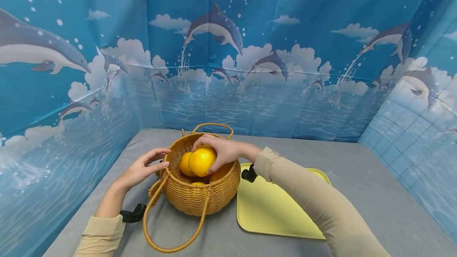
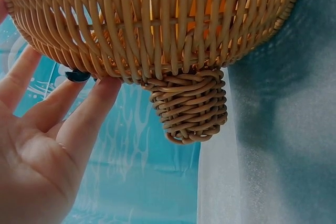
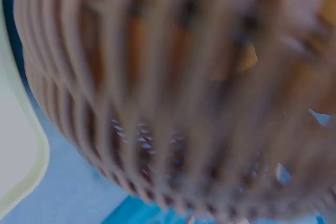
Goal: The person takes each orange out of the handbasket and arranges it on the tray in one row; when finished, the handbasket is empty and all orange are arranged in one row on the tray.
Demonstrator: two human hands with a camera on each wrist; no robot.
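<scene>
A round wicker basket stands on the grey surface with several oranges inside. My right hand reaches in over its right rim, thumb and fingers gripping a bright orange. Behind the gripped fruit, another orange partly shows. My left hand is at the left rim, its fingers fairly straight. Up close in the left wrist view, fingertips of that hand meet the woven wall beside a small woven knob. Only the blurred basket side fills the right wrist view; the right hand is hidden there.
A yellow tray lies right of the basket, partly beneath my right forearm. One basket handle hangs down at the front, and the other handle stands at the back. Dolphin-printed curtains enclose the grey surface.
</scene>
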